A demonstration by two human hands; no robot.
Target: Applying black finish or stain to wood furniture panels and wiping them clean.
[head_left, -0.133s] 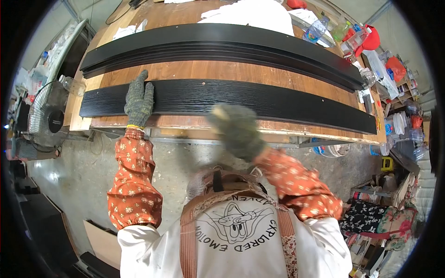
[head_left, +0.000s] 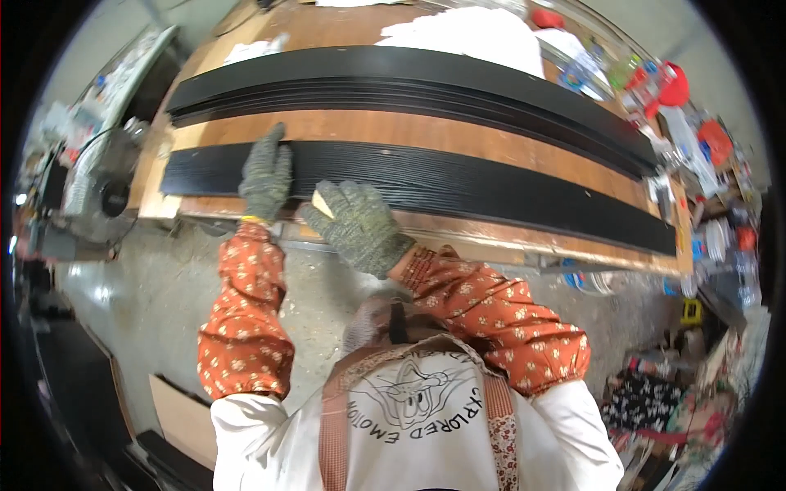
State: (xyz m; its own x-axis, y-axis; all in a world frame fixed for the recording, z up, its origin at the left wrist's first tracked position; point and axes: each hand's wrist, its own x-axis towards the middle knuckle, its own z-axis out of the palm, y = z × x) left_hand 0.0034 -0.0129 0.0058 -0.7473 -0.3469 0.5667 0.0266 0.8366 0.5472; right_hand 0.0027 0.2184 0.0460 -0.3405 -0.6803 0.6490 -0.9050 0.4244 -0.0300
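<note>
A long black board with a grained face (head_left: pixel 458 180) lies along the near edge of the table. My left hand (head_left: pixel 266 176), in a grey-green knit glove, rests across its left part with fingers stretched toward the far edge. Close to its right, my right hand (head_left: pixel 360 229), gloved alike, is at the board's near edge. Between its thumb and fingers is a small pale tan piece (head_left: pixel 322 203); its kind is hard to make out, and most of it is hidden. Beyond lies a stack of black grooved boards (head_left: pixel 393 82).
White cloth or paper (head_left: pixel 467 37) lies at the wooden table's (head_left: pixel 393 123) back. Plastic bottles (head_left: pixel 577 75) and a red item (head_left: pixel 673 84) crowd the far right. A fan (head_left: pixel 115 196) stands to the left. Tan and dark panels (head_left: pixel 180 417) sit on the floor at lower left.
My right hand has swept left along the board's near edge, closer to my left hand. The left hand keeps its place on the board; the whole view has shifted slightly.
</note>
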